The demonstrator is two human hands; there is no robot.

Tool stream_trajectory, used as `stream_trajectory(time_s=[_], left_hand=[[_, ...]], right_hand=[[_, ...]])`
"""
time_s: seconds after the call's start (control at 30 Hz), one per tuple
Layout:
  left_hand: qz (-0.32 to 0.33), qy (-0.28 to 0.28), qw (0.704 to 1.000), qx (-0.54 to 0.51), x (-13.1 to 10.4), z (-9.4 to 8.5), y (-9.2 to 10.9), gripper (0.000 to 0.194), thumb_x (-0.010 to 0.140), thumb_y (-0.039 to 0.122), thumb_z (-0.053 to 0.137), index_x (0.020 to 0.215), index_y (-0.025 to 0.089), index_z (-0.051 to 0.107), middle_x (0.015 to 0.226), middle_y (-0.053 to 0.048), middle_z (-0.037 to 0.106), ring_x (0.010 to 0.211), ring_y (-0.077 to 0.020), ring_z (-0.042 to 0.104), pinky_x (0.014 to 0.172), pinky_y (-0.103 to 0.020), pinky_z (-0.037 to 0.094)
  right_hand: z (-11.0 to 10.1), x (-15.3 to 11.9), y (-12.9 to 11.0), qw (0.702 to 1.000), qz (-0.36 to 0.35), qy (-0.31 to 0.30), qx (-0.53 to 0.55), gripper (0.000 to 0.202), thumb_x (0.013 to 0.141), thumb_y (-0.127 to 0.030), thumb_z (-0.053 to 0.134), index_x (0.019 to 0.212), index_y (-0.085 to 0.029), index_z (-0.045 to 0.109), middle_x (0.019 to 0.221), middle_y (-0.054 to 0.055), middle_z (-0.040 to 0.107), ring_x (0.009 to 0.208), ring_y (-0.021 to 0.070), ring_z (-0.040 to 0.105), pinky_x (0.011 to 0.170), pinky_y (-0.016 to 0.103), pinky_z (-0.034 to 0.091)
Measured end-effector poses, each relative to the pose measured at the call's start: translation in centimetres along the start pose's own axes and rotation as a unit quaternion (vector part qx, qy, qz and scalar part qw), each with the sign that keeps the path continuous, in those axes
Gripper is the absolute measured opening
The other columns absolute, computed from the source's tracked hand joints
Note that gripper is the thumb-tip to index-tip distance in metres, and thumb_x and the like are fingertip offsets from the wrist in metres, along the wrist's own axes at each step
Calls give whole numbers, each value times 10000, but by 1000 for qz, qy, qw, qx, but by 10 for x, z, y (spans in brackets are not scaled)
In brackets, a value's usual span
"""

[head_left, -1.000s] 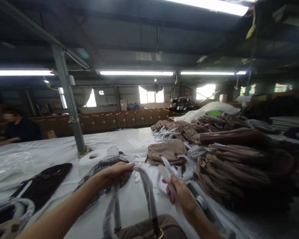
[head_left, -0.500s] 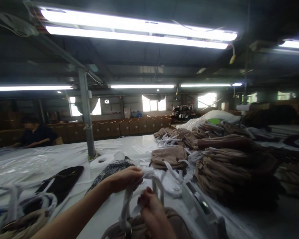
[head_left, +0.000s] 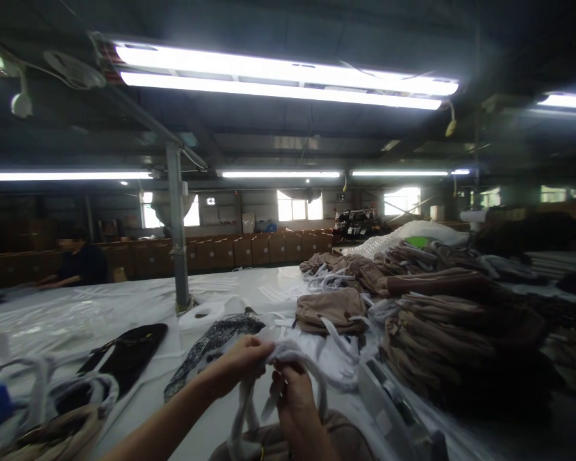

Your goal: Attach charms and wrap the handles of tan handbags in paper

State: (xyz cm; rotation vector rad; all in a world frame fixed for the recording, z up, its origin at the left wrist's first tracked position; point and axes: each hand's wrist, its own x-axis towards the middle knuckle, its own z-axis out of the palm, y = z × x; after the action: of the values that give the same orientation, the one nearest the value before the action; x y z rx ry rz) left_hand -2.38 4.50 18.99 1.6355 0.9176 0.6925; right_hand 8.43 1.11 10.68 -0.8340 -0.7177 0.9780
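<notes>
A taupe bag (head_left: 343,435) lies at the bottom middle, its looped handle (head_left: 319,378) wrapped in white material and raised above it. My left hand (head_left: 244,358) pinches the top of that wrapped handle from the left, fingers closed. Just right of it and slightly lower, my right hand (head_left: 295,390) has its fingers closed at the underside of the handle's top. A loose white strip (head_left: 272,400) hangs beside the right fingers. The fingertips of both hands are partly hidden by the wrapping.
A grey dispenser-like device (head_left: 396,403) stands right of the bag. Stacked taupe bags (head_left: 436,339) rise behind it. Another taupe bag (head_left: 331,310) lies ahead. Left are a dark bag (head_left: 129,358), a white roll (head_left: 201,314) and a post (head_left: 176,224). A person (head_left: 81,262) sits far left.
My right hand has risen to the handle's top, close to my left hand. The handle's top has bent flatter, and the view has shifted slightly.
</notes>
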Motion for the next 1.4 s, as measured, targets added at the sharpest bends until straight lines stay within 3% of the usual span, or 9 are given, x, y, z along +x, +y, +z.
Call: stream_trajectory(time_s=[0.13, 0.33, 0.5, 0.67, 0.77, 0.9, 1.07, 1.23, 1.4], left_hand=[[10, 3, 1000, -2, 10, -2, 0, 397, 724, 508, 584, 586, 136, 581, 437, 37, 479, 378, -70, 381, 405, -195, 272], [12, 20, 1000, 0, 21, 1, -1, 226, 662, 347, 628, 586, 141, 575, 442, 33, 513, 374, -91, 430, 401, -207, 314], [34, 77, 996, -30, 31, 6, -7, 207, 677, 353, 596, 704, 149, 575, 519, 41, 548, 446, -98, 463, 448, -208, 343], [83, 122, 989, -13, 36, 10, 3, 274, 650, 416, 639, 668, 151, 569, 536, 42, 560, 473, -105, 472, 476, -213, 334], [137, 153, 979, 14, 37, 8, 16, 274, 667, 413, 656, 642, 150, 581, 532, 50, 549, 488, -96, 455, 483, -205, 303], [181, 187, 965, 37, 34, 8, 30, 248, 738, 413, 605, 723, 166, 593, 563, 38, 589, 509, -112, 493, 495, -210, 328], [184, 167, 968, 18, 27, 17, 31, 279, 770, 446, 575, 802, 169, 577, 596, 9, 629, 531, -140, 556, 514, -223, 387], [160, 140, 976, -49, 21, 26, 28, 301, 757, 467, 593, 811, 174, 555, 536, 28, 603, 495, -137, 559, 504, -219, 405], [184, 164, 969, -8, 17, 36, 28, 238, 747, 427, 588, 783, 193, 564, 494, 60, 568, 463, -120, 519, 464, -196, 383]], right_hand=[[-14, -6, 2, 995, 91, 7, 28, 477, 482, -478, 791, 761, -149, 587, 461, -45, 542, 384, 84, 453, 386, 186, 317], [-39, -11, -11, 995, -5, -91, -33, 285, 593, -354, 771, 755, -138, 681, 644, 24, 668, 590, 145, 587, 566, 241, 435], [-45, -18, -35, 976, -77, -170, -108, 279, 703, -249, 667, 971, -187, 711, 934, 78, 697, 924, 231, 622, 829, 345, 467], [-32, -14, -65, 939, -223, -127, -229, 170, 786, -300, 603, 760, -195, 734, 787, 50, 640, 719, 161, 588, 668, 260, 480], [-15, -2, -81, 969, -164, -122, -137, 254, 778, -398, 617, 715, -165, 695, 759, 37, 622, 558, 109, 553, 494, 212, 448], [5, 17, -91, 991, -59, -122, -20, 361, 645, -481, 718, 736, -138, 649, 566, -6, 605, 451, 106, 565, 437, 201, 464], [12, 30, -90, 992, -26, -78, -94, 437, 636, -559, 676, 673, -127, 620, 411, -22, 555, 309, 101, 502, 297, 182, 397], [11, 33, -91, 986, -21, -36, -161, 288, 709, -414, 641, 613, -148, 591, 316, -50, 490, 243, 82, 434, 226, 143, 262], [12, 28, -93, 983, -11, -6, -185, 208, 662, -294, 652, 532, -143, 591, 338, -49, 485, 229, 71, 391, 213, 160, 216]])
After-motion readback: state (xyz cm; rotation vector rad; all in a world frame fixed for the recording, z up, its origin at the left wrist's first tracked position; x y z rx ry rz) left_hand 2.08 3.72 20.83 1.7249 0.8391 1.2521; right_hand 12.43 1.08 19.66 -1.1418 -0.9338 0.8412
